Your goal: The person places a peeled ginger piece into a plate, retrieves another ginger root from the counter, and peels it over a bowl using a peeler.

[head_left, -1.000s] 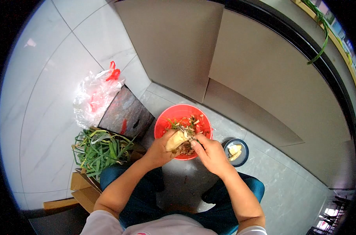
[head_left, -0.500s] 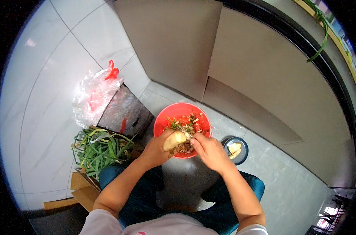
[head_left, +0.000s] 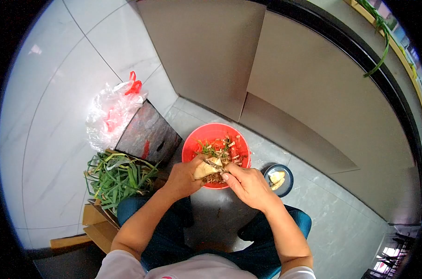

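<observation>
Over the red basin [head_left: 188,144], my left hand [head_left: 182,178] is closed around a pale yellow, mostly peeled piece of ginger [head_left: 203,171]. My right hand [head_left: 248,184] grips a thin metal peeling tool [head_left: 214,164], whose blade lies across the ginger; its handle is hidden in my fingers. Below both hands, the basin holds brown and green vegetable scraps [head_left: 215,149] on a red lining. A small dark bowl [head_left: 291,180] stands on the floor by my right hand, with pale yellow ginger pieces [head_left: 277,178] in it.
Left of the basin stands a mesh bin [head_left: 150,132] with a clear plastic bag [head_left: 111,118] beside it. Green onions [head_left: 122,179] fill a cardboard box [head_left: 99,223] by my left knee. Grey-brown cabinets [head_left: 304,83] rise ahead, and green stalks [head_left: 380,58] hang over the counter edge.
My right hand has shifted slightly right and down. The metal tool now shows across the ginger, which has turned a little in my left hand.
</observation>
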`<state>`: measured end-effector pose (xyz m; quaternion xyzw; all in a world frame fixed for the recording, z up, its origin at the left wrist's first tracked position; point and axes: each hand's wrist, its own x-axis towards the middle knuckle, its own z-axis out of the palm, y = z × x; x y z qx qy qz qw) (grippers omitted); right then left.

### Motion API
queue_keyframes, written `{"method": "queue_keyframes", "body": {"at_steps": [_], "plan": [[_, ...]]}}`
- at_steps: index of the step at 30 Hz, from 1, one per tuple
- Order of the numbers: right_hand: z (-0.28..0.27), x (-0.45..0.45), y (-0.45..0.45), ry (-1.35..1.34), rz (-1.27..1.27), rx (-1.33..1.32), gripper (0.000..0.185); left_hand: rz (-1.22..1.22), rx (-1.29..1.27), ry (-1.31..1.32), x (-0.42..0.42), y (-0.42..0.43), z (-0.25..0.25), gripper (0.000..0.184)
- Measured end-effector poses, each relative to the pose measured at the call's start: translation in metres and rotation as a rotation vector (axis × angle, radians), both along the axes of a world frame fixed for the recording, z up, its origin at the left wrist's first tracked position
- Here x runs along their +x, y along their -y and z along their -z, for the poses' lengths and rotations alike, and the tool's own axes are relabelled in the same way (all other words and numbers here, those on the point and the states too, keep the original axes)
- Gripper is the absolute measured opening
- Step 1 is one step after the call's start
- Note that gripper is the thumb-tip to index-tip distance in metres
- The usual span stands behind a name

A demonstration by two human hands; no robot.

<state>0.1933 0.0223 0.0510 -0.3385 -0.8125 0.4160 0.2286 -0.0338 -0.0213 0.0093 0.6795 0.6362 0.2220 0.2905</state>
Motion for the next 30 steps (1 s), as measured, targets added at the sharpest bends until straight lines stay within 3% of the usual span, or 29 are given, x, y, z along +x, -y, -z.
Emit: {"method": "queue_keyframes", "body": {"at_steps": [3,6,11,14,17,21,27,30], "plan": [[0.005,0.006,-0.002,-0.006,-0.004,0.002,0.027,0.042,-0.033,-0.122,0.0,0.001,0.006,0.056],[0.015,0.009,-0.009,0.417,0.121,-0.048,0.033,0.105,0.101,-0.133,0.002,0.002,0.002,0.057],[0.019,0.008,-0.007,0.258,0.231,-0.161,0.032,0.026,0.222,-0.004,0.003,0.0,0.006,0.057],[0.013,0.003,0.003,-0.09,0.137,-0.269,0.026,-0.004,0.212,0.085,0.004,0.0,0.005,0.055],[0.009,-0.004,0.012,-0.12,0.068,-0.145,0.024,-0.061,0.072,0.111,0.008,0.001,-0.002,0.053],[0.013,-0.006,0.013,-0.076,0.066,0.056,0.022,-0.099,0.132,0.213,0.009,0.002,0.005,0.054],[0.034,-0.004,-0.005,0.301,0.259,-0.119,0.027,-0.012,0.178,0.251,0.009,0.0,0.003,0.048],[0.027,-0.004,-0.001,0.059,0.256,-0.212,0.026,-0.035,0.251,0.184,0.008,0.001,0.001,0.045]]}}
